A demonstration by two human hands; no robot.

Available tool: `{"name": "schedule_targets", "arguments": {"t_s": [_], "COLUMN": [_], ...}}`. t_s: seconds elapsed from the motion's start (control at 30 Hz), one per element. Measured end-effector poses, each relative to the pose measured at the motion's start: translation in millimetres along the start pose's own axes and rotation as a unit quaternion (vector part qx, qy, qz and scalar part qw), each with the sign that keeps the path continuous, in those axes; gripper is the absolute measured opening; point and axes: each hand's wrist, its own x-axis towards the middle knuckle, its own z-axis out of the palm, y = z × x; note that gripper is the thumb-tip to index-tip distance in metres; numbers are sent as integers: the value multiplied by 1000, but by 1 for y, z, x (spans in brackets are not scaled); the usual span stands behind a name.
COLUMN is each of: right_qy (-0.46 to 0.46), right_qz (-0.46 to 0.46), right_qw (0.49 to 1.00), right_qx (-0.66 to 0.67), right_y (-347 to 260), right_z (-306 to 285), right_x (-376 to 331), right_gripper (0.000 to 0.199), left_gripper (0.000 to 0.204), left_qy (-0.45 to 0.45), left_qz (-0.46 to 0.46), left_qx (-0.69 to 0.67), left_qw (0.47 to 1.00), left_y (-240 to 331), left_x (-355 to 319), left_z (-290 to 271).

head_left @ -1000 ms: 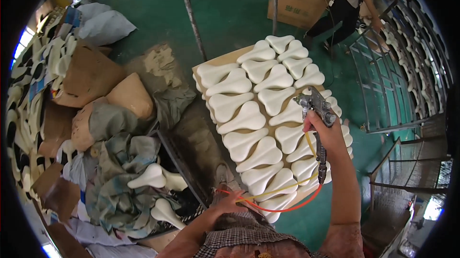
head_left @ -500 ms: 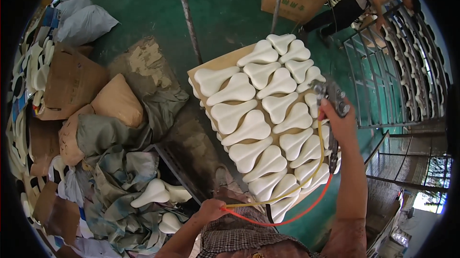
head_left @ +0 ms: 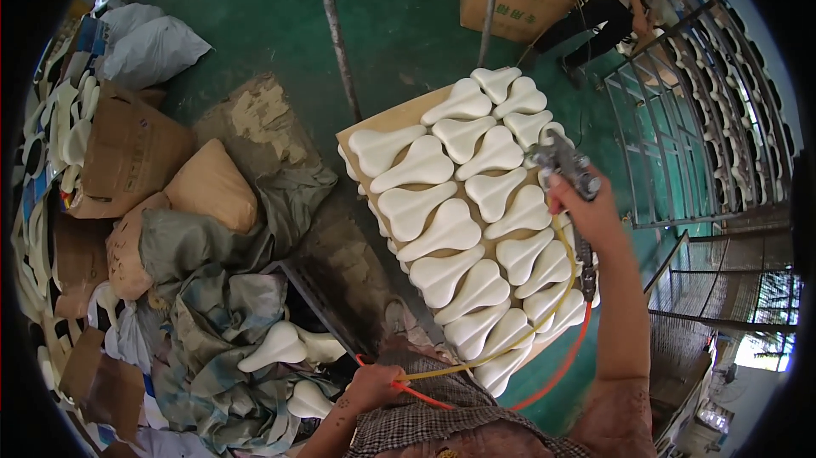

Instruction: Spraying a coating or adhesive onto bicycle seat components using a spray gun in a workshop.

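Observation:
My right hand (head_left: 595, 212) is wrapped around the handle of a metal spray gun (head_left: 563, 162). It hovers over the right side of a board (head_left: 387, 116) covered with rows of white bicycle saddle pads (head_left: 442, 230). From the gun trail a thin yellow hose (head_left: 476, 363) and a thicker red-orange hose (head_left: 564, 363). Low in the picture, near my checked apron (head_left: 399, 424), my left hand (head_left: 374, 387) is closed around both hoses. The gun covers part of the pads near the right edge; spray is not clearly visible.
A metal frame (head_left: 342, 59) rises behind the board. Left lie crumpled cloth sheets (head_left: 212, 356), loose saddle pads (head_left: 274, 347), sacks (head_left: 212, 186) and cardboard boxes (head_left: 132, 152). At far right a person (head_left: 625, 3) stands by a metal rack (head_left: 659, 131) loaded with pads.
My right hand and the spray gun have shifted left over the pads. My left hand has moved slightly down and left with the hoses. The other person's arms and body have shifted left.

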Motion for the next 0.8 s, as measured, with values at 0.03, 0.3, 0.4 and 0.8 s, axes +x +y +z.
{"name": "schedule_targets", "arguments": {"t_s": [0.03, 0.3, 0.4, 0.8], "right_qy": [-38, -9, -100, -164], "right_qz": [8, 4, 34, -2], "right_qw": [999, 999, 994, 986], "right_qx": [6, -35, 12, 44], "right_y": [-5, -3, -17, -30], "right_z": [11, 10, 38, 69], "right_x": [-3, -1, -27, -41], "right_gripper": [28, 26, 27, 34], "left_gripper": [27, 24, 22, 21], "left_qy": [10, -19, -18, -45], "left_qz": [33, 8, 23, 28], "left_qx": [5, 39, 68, 54], "left_qw": [999, 999, 997, 997], "left_y": [-4, 1, 0, -2], "left_x": [-2, -12, -18, -27], "left_z": [3, 5, 7, 10]}}
